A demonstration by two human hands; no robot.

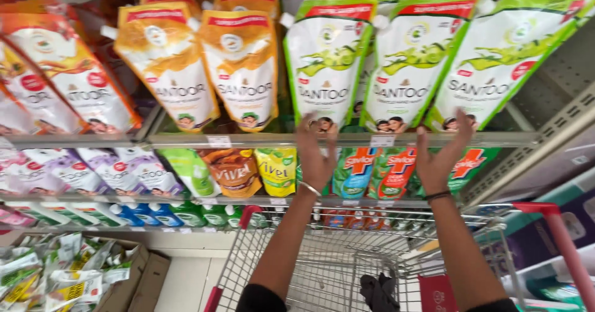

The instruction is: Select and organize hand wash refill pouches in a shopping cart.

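Both my arms reach up over a shopping trolley to a shop shelf. My left hand (pixel 317 154) is spread open, its fingertips touching the bottom of a green-and-white refill pouch (pixel 326 58) with a corner spout. My right hand (pixel 441 157) is also open, fingers up against the lower edges of two more green-and-white pouches (pixel 406 64) (pixel 496 58) standing beside the first. Neither hand grips anything. A bangle circles my left wrist and a dark band my right.
Orange-and-white pouches (pixel 238 64) stand left of the green ones. Lower shelves hold purple, brown, yellow and teal pouches and bottles. The wire trolley (pixel 322 268) with red handles holds a dark item. A cardboard box (pixel 133 275) of sachets sits on the floor at left.
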